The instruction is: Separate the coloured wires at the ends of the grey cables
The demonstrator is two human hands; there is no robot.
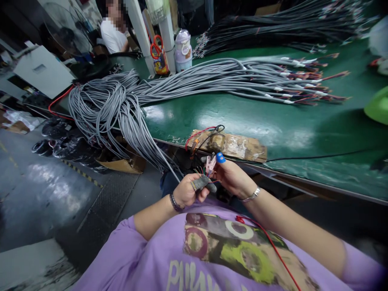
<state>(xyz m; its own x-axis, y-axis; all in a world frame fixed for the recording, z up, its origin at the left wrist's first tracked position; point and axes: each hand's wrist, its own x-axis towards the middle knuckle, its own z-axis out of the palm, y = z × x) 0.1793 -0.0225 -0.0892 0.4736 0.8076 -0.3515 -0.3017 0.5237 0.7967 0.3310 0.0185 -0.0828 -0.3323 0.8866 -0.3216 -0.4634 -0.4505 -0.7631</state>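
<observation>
My left hand [189, 190], with grey fabric covers on its fingers, is closed around the end of a grey cable [173, 173]. Several thin coloured wires [198, 171] fan out from that end above the fingers. Close beside it, my right hand [235, 178] wears a blue cover on the thumb. Its fingers pinch a small pink clip-like tool [210, 165], which sits right at the wires. Whether the tool touches a wire is too small to tell. Both hands are in front of my body, just off the table's front edge.
A bundle of grey cables [194, 83] lies on the green table [303, 133] and hangs over its edge. A worn wooden block [239, 147] with leads sits at the front. Behind stand a bottle [183, 52], orange-handled scissors [157, 46], black cables [266, 32] and a person [113, 34].
</observation>
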